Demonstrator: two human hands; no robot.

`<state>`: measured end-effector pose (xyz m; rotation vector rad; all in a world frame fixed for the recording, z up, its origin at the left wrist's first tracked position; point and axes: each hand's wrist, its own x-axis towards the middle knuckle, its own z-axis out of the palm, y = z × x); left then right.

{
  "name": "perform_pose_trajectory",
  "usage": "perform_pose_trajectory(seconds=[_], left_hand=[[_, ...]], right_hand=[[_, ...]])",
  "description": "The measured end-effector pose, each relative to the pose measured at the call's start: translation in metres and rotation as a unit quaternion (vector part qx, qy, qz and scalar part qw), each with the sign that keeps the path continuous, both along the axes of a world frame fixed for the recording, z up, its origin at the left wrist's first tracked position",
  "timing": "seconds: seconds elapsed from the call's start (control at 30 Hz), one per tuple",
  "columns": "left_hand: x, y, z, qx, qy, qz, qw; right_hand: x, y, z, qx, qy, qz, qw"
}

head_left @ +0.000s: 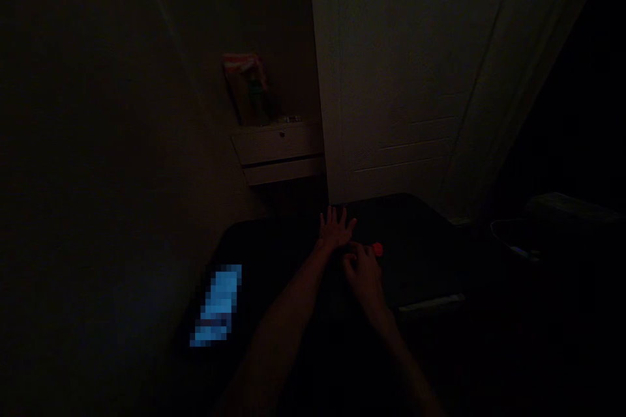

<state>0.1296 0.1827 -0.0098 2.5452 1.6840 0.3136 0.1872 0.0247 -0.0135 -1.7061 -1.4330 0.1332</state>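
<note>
Passage over the dark surface (278, 244): open between the glowing patch (216, 306) at left and the left hand (335, 230), and right of the red object (377, 249). The right hand (364, 272) obstructs that object's near-left side; a pale panel (391, 91) bounds the far side.

No text can be read. Beyond the left hand (335, 231) and leftward, the bag (247, 88) shows red and green print, too dark and blurred to make out. Left of that hand and nearer the wearer, the glowing screen (218, 306) is broken into coarse blocks, its content illegible.
</note>
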Motion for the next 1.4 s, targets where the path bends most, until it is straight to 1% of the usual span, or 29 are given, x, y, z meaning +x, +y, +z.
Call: perform_pose_trajectory(seconds=[0.1, 0.2, 0.4, 0.67, 0.77, 0.83, 0.97, 1.03, 1.07, 1.13, 1.2, 1.23, 1.3, 1.4], left_hand=[[-0.001, -0.001, -0.002, 0.02, -0.012, -0.004, 1.0], [-0.002, -0.002, -0.002, 0.021, -0.01, -0.007, 1.0], [-0.001, -0.005, 0.006, -0.015, 0.009, -0.02, 1.0], [-0.002, -0.001, 0.004, -0.048, -0.042, 0.027, 0.998], [-0.003, 0.004, 0.004, -0.074, -0.083, 0.032, 0.993], [-0.005, 0.01, 0.006, -0.077, -0.107, 0.029, 0.991], [-0.016, 0.027, 0.016, -0.064, -0.129, 0.053, 0.988], [-0.028, 0.033, 0.023, -0.053, -0.135, 0.05, 0.988], [-0.034, 0.035, 0.026, -0.049, -0.135, 0.044, 0.989], [-0.048, 0.036, 0.03, -0.05, -0.132, 0.025, 0.99], [-0.059, 0.036, 0.032, -0.062, -0.127, 0.006, 0.99], [-0.063, 0.036, 0.032, -0.071, -0.124, -0.002, 0.99], [-0.069, 0.036, 0.031, -0.092, -0.117, -0.018, 0.989], [-0.075, 0.036, 0.03, -0.122, -0.106, -0.043, 0.986]], right_hand=[[0.0, 0.0, 0.002, -0.011, 0.003, 0.003, 1.0], [0.001, -0.001, 0.004, -0.016, 0.008, 0.013, 1.0], [0.002, 0.001, 0.001, -0.007, 0.007, 0.013, 1.0], [0.001, 0.003, -0.005, 0.035, 0.043, 0.015, 0.998], [0.0, 0.004, -0.007, 0.043, 0.066, 0.013, 0.997], [0.001, 0.003, -0.008, 0.045, 0.081, 0.019, 0.996], [0.009, 0.003, -0.009, 0.059, 0.099, 0.029, 0.993], [0.018, 0.007, -0.003, 0.059, 0.078, 0.05, 0.994], [0.022, 0.01, 0.002, 0.045, 0.046, 0.071, 0.995], [0.03, 0.022, 0.016, -0.006, -0.019, 0.1, 0.995], [0.037, 0.039, 0.034, -0.09, -0.073, 0.139, 0.984], [0.04, 0.048, 0.042, -0.144, -0.087, 0.155, 0.973], [0.043, 0.068, 0.057, -0.189, -0.092, 0.188, 0.959], [0.045, 0.094, 0.07, -0.248, -0.104, 0.237, 0.934]])
